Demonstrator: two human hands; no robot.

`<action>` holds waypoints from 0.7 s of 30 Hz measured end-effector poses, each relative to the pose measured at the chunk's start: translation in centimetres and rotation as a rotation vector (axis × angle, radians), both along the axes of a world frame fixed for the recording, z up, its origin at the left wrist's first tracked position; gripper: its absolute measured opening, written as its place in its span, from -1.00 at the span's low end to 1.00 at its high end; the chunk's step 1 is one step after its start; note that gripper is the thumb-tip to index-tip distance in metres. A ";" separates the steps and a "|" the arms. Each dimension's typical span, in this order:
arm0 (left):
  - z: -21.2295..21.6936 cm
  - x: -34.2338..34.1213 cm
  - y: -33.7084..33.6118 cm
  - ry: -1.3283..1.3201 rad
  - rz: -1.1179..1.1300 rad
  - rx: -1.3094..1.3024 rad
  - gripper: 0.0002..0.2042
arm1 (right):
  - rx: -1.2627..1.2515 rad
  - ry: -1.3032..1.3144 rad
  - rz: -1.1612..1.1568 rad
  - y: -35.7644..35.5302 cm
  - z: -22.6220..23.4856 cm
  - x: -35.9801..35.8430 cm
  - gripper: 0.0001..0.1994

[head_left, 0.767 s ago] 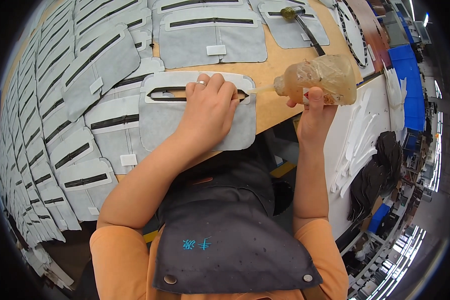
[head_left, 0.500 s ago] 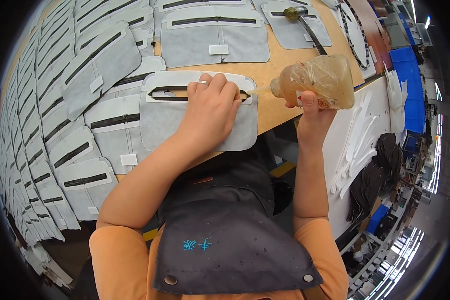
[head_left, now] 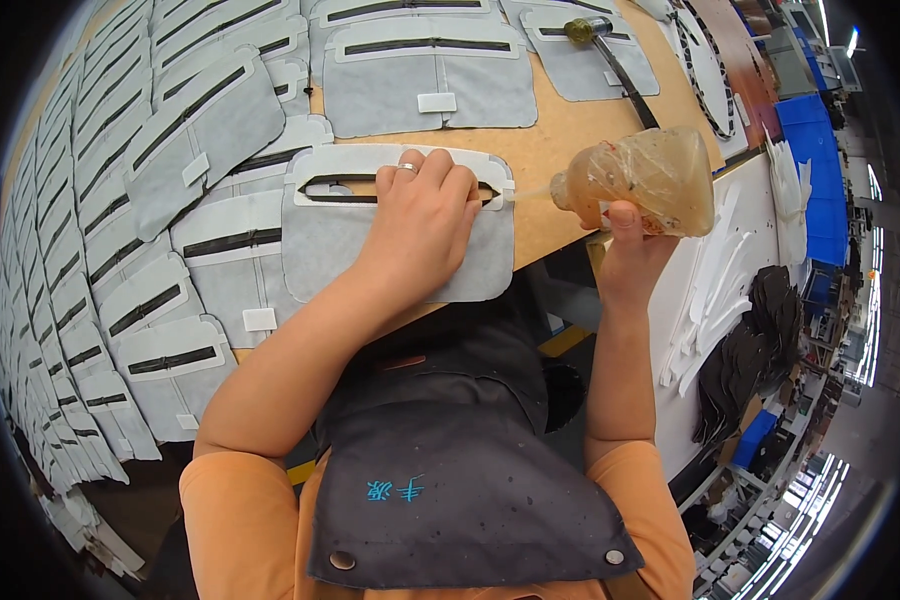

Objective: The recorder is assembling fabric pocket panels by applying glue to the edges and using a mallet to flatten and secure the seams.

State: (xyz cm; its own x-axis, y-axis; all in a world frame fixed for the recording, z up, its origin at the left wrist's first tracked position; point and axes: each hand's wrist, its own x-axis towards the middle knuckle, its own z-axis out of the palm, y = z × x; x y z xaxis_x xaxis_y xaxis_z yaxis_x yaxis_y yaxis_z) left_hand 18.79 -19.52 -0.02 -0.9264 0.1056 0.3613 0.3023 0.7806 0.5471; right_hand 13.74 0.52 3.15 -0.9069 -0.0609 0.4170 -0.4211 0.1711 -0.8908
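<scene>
Now the left hand (head_left: 420, 225) lies flat on a grey fabric panel (head_left: 315, 255), fingers together and pressing it down on the wooden table (head_left: 560, 140). A ring shows on one finger. The panel is a rounded rectangle of grey felt-like cloth with a white band across its top, and a long dark slot runs through that band; the fingertips cover part of the slot. The panel sits at the near edge of the table, just in front of the person.

Over on the other side, the right hand (head_left: 625, 250) grips a soft, clear squeeze bottle (head_left: 645, 180) from below, thumb up against its side. The bottle holds amber-coloured liquid and lies tilted sideways, its thin nozzle pointing at the right end of the white band, close to the left fingertips. Whether the tip touches the cloth is hard to tell.

Rows of matching panels (head_left: 200, 130) overlap along the left of the table, and a dark-handled tool (head_left: 610, 55) rests farther back.
</scene>
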 end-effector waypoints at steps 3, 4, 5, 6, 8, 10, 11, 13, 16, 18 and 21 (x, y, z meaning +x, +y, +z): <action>0.0 0.0 -0.3 -0.003 0.010 0.004 -0.91 | -0.359 -0.298 0.002 1.8 1.9 0.1 -0.31; 0.0 -0.1 -0.3 -0.007 0.013 0.014 -0.90 | -0.704 -0.544 0.043 3.1 2.6 0.1 -0.30; 0.1 -0.1 -0.4 0.003 0.009 0.014 -0.90 | -0.705 -0.534 0.042 5.0 3.0 0.1 -0.30; 0.3 -0.2 -0.5 -0.018 0.015 0.045 -0.90 | -0.779 -0.616 0.235 7.4 3.2 0.1 -0.30; 0.5 -0.7 -0.3 -0.015 -0.007 0.082 -0.90 | -0.841 -0.660 0.415 10.9 3.7 1.4 -0.30; 0.7 -0.8 -0.3 -0.021 0.017 0.154 -0.91 | -0.348 -0.638 -0.249 13.4 4.4 4.1 -0.35; 1.0 -0.8 -0.5 0.000 -0.010 0.154 -0.91 | -0.358 -0.611 -0.268 14.9 5.1 5.4 -0.35; 1.7 -0.4 -0.8 -0.036 0.024 0.235 -0.91 | 0.411 -0.672 -0.426 17.3 6.1 8.0 -0.34; 3.0 -0.1 -0.5 -0.050 -0.005 0.284 -0.92 | 0.943 -0.596 -0.494 16.6 6.5 11.0 -0.35; 3.8 0.2 -0.5 -0.066 -0.018 0.333 -0.94 | 1.256 -0.616 -0.577 15.5 6.5 11.8 -0.36; 4.1 0.2 -0.5 -0.044 -0.035 0.377 -0.93 | 1.246 -0.295 -0.567 13.7 6.5 10.6 -0.38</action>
State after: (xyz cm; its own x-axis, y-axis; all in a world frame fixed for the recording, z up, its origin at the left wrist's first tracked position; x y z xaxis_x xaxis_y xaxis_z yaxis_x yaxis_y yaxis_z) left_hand 19.04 -20.06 4.03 -0.9402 0.0046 0.3406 0.2949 0.5115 0.8071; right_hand 24.34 14.22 9.60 -0.9762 0.1542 0.1525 0.1446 0.9869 -0.0717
